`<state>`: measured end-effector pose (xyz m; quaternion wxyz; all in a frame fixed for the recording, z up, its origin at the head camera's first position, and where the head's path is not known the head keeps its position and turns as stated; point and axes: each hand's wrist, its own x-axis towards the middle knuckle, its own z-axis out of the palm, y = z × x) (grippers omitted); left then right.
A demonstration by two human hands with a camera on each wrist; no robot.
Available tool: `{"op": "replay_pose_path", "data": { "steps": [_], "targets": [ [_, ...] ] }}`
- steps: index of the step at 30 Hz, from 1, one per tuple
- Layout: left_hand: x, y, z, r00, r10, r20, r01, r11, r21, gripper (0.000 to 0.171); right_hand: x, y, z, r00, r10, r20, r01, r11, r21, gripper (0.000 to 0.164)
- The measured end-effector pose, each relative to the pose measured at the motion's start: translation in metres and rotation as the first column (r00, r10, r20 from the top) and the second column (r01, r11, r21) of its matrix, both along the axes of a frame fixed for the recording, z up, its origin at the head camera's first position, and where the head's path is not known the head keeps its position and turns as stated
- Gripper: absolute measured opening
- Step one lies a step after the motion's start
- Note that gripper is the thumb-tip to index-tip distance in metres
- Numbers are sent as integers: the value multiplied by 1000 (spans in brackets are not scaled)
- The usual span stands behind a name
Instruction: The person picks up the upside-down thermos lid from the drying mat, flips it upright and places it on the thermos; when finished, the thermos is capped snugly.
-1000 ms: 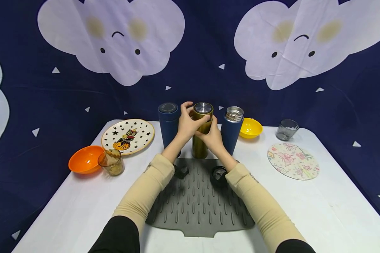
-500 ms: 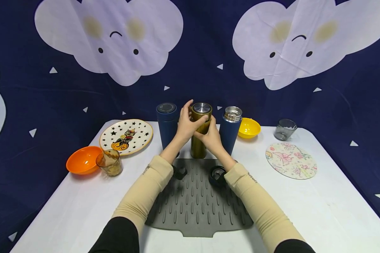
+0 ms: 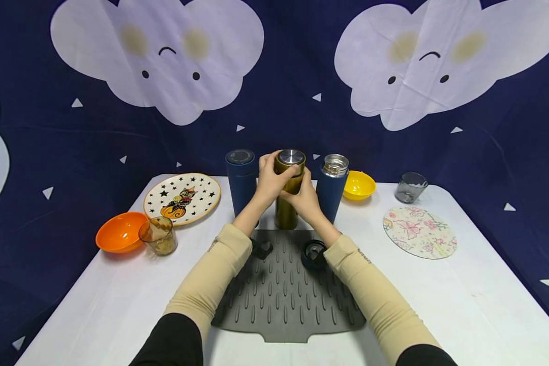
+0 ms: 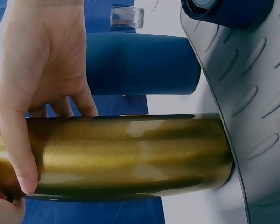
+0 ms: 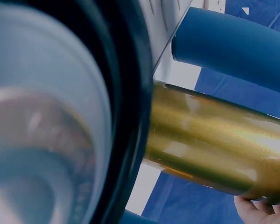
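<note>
An upright gold thermos with a shiny steel-topped lid stands at the back edge of the grey mat. My left hand grips it around the lid, thumb across the front and fingers behind. Lower down, my right hand holds the body from the right. In the left wrist view, the left thumb lies over the gold surface. Fingertips of a hand show under the thermos in the right wrist view. A blue thermos with its lid on stands left, and an uncapped blue thermos right.
On the ribbed grey mat lie a dark round lid by the right wrist and a black part by the left. Left are a plate, orange bowl and amber glass; right, a yellow bowl, grey glass and round board.
The left fingers, raised and spread half a second ago, have come down around the lid. The right hand keeps its hold on the body; the thermos stands in the same place.
</note>
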<state>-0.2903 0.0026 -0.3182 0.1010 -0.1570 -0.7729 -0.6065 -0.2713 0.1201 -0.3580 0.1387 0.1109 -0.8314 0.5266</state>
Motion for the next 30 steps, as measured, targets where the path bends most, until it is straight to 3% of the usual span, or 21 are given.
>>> {"op": "replay_pose_path", "data": {
  "steps": [5,10,13,19,23,27,30],
  "targets": [
    [0,-1,-1,999,-28,-19,30,996,84,63,0,0,0,1000,-5,8,5,1000,-5,89],
    [1,-2,-1,998,-66,18,62,984,165,48,1,0,1,1000,-7,21,7,1000,-15,88],
    [2,-2,-1,998,-59,26,55,989,137,50,1,0,1,1000,-3,26,3,1000,-13,88],
    [2,0,0,999,-42,18,41,999,32,72,1,1,1,999,-2,43,2,1000,-3,88],
    [1,2,-1,997,-74,7,73,996,53,86,0,1,1,999,-2,36,3,1000,-8,86],
    [0,2,-2,995,-98,9,96,990,105,80,-1,1,0,1000,1,25,-1,1000,-9,85],
    [0,1,-2,997,-82,-1,81,991,106,72,-1,1,0,1000,3,29,-2,1000,-11,87]
  ]
}}
